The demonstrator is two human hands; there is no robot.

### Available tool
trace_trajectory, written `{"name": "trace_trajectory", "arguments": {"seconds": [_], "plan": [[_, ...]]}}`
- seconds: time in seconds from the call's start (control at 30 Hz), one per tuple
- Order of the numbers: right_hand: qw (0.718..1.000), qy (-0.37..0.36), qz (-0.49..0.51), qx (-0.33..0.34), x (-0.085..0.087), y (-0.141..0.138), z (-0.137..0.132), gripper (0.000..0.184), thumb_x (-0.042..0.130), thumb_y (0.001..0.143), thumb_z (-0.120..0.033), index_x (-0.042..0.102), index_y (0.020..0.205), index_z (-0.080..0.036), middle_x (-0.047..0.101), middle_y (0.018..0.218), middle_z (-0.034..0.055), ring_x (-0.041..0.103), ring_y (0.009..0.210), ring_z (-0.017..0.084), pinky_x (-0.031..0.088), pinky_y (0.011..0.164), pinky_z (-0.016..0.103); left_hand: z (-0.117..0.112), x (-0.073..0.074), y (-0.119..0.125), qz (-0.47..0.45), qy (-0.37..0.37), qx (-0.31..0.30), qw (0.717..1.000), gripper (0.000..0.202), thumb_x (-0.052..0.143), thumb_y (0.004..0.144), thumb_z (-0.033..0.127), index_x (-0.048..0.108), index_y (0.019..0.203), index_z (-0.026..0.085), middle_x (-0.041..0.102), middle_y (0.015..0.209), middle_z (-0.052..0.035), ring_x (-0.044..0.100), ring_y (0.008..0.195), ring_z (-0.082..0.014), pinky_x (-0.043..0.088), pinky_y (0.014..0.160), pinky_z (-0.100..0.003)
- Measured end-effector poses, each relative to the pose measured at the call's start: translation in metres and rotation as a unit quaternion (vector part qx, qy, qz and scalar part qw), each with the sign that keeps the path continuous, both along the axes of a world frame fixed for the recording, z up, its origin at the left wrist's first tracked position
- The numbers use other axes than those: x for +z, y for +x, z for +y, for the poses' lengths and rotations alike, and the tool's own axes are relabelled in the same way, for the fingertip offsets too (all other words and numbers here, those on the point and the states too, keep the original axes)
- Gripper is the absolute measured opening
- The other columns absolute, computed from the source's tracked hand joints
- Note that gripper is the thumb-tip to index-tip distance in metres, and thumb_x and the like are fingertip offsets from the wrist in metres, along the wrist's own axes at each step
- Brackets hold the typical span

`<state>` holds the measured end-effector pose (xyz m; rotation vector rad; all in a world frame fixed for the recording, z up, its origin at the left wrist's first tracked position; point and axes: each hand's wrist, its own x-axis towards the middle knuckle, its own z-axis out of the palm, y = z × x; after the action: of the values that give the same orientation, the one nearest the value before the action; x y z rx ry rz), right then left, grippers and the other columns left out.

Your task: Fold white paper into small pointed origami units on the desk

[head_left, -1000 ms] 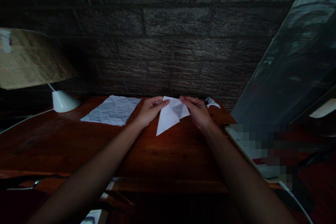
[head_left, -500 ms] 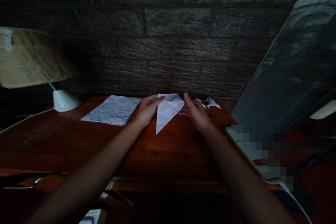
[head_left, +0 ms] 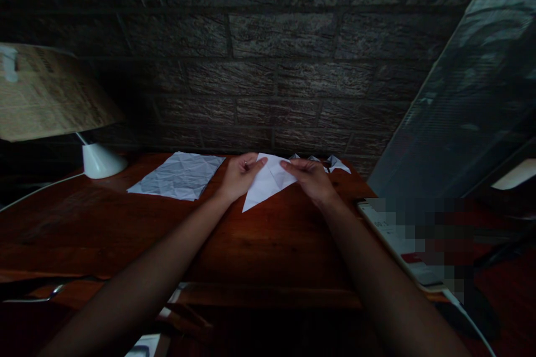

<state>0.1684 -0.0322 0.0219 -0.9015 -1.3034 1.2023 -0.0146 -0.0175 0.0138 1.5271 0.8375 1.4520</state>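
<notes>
A white folded paper (head_left: 264, 185), roughly triangular with its point toward me, lies on the dark wooden desk (head_left: 259, 240) near the far edge. My left hand (head_left: 238, 178), a ring on one finger, pinches the paper's upper left edge. My right hand (head_left: 310, 177) grips the upper right part, fingers curled over it. Both hands rest close together on the paper.
A crumpled white sheet (head_left: 178, 175) lies flat to the left. Small folded paper pieces (head_left: 337, 164) sit behind my right hand. A lamp with a white base (head_left: 100, 160) and paper shade (head_left: 46, 92) stands at far left. A brick wall rises behind; a booklet (head_left: 397, 234) lies right.
My right hand, open beside the paper half a second ago, has closed onto its right part. The paper has dropped lower and flatter, its point shifted slightly left.
</notes>
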Motion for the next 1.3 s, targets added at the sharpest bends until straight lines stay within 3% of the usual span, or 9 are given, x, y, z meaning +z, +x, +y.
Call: {"name": "trace_trajectory", "arguments": {"seconds": [0.33, 0.63, 1.03, 1.3], "plan": [[1.0, 0.006, -0.018, -0.001, -0.0025, -0.0008, 0.0012, 0.028, 0.081, 0.065, -0.048, 0.074, 0.074, -0.022, 0.074, 0.076, 0.0006, 0.061, 0.063, 0.013, 0.048, 0.065, 0.03, -0.0017, -0.0001, -0.0017, 0.018, -0.048, -0.057, 0.997, 0.028, 0.081, 0.069, 0.038, 0.073, 0.083, 0.015, 0.074, 0.077, -0.0033, 0.06, 0.06, -0.0118, 0.044, 0.055, -0.023], [0.999, 0.015, 0.009, -0.029, -0.002, -0.0033, 0.0012, 0.025, 0.078, 0.071, -0.044, 0.076, 0.082, -0.022, 0.072, 0.078, -0.0002, 0.057, 0.065, 0.013, 0.045, 0.066, 0.03, -0.0016, -0.0001, -0.0005, 0.012, -0.055, -0.049, 0.997, 0.029, 0.084, 0.065, 0.036, 0.072, 0.08, 0.014, 0.074, 0.078, -0.0035, 0.06, 0.06, -0.0119, 0.046, 0.056, -0.023], [0.994, 0.08, -0.067, -0.026, -0.0035, -0.0012, 0.0025, 0.032, 0.073, 0.076, -0.051, 0.068, 0.076, -0.02, 0.064, 0.071, -0.0012, 0.052, 0.061, 0.012, 0.041, 0.06, 0.027, -0.0041, 0.0016, 0.0002, 0.016, -0.039, -0.048, 0.998, 0.029, 0.082, 0.067, 0.038, 0.07, 0.078, 0.014, 0.073, 0.076, -0.0034, 0.06, 0.061, -0.0127, 0.045, 0.056, -0.023], [0.997, 0.029, -0.068, 0.039, -0.0062, -0.0029, 0.0019, 0.028, 0.079, 0.069, -0.043, 0.072, 0.083, -0.02, 0.073, 0.085, 0.0016, 0.062, 0.073, 0.015, 0.049, 0.073, 0.031, -0.001, -0.0011, 0.0, -0.015, -0.057, -0.036, 0.998, 0.027, 0.081, 0.069, 0.036, 0.072, 0.084, 0.014, 0.073, 0.076, -0.0037, 0.058, 0.056, -0.0113, 0.042, 0.053, -0.023]]}}
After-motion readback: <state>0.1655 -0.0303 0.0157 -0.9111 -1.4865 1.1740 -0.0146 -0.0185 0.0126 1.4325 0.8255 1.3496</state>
